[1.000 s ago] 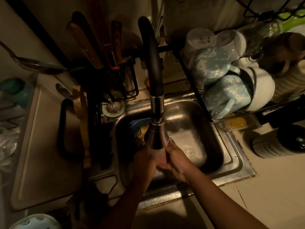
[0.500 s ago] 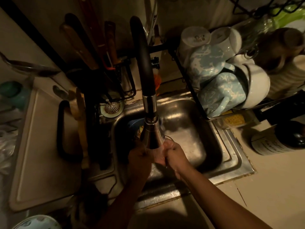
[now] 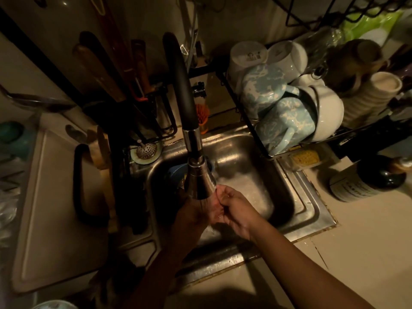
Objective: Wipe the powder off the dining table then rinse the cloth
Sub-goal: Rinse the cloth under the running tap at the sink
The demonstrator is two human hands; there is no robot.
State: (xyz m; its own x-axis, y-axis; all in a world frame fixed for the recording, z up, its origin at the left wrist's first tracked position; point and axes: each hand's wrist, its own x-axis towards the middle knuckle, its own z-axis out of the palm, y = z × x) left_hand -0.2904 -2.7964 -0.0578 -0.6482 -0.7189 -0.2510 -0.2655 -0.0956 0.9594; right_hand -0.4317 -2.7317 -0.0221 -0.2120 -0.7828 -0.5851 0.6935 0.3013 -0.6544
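Observation:
Both hands meet under the running faucet head [image 3: 198, 184], over the steel sink [image 3: 312, 210]. My left hand [image 3: 194, 217] is very dark and lies with its palm turned up in the water stream. My right hand [image 3: 236, 210] has its fingers curled together, with the tips touching the left palm. I see no cloth between them or anywhere else in this dim view. The dining table is not in view.
A blue bowl [image 3: 176, 172] lies in the sink behind the faucet. A dish rack with mugs [image 3: 285, 123] overhangs the sink's right side, with a yellow sponge [image 3: 305, 158] below it. A dark bottle [image 3: 365, 181] stands at the right. Knives [image 3: 124, 85], a strainer [image 3: 146, 150] and a pale board [image 3: 55, 208] are at the left.
The hands stay under the stream and keep rubbing against each other. The right hand's fingers have curled over the left palm. The view has shifted slightly.

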